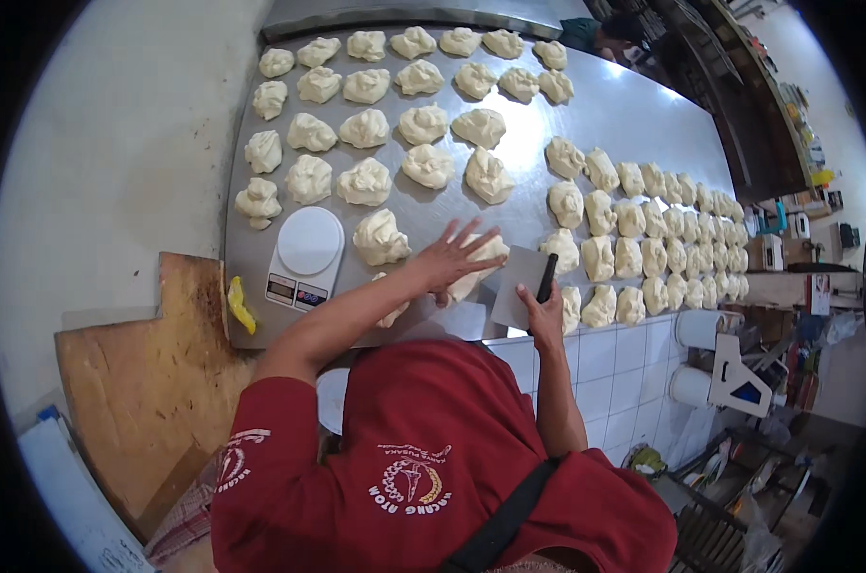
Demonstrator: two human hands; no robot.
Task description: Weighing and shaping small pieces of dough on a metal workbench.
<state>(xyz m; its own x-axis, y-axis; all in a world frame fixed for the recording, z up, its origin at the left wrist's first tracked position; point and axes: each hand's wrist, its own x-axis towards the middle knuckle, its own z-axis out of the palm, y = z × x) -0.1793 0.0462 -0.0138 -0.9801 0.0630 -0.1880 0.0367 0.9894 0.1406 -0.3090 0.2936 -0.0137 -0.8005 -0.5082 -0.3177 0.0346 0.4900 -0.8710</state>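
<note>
My left hand (449,260) lies with its fingers spread over a lump of pale dough (486,251) near the front edge of the metal table. My right hand (546,312) grips a dough scraper (517,275) by its black handle. Its flat metal blade stands just right of that lump. Another dough lump (380,237) sits left of my left hand, and a smaller piece (392,307) is partly hidden by my left forearm. A white digital kitchen scale (310,243) with a bare round plate stands further left.
Rows of dough lumps (365,128) cover the far left of the steel table (633,115). Several more dough rows (629,220) run along its right side. A yellow crumpled item (241,306) lies at the left corner. White buckets (697,329) stand on the right. Another person (600,35) is beyond the far edge.
</note>
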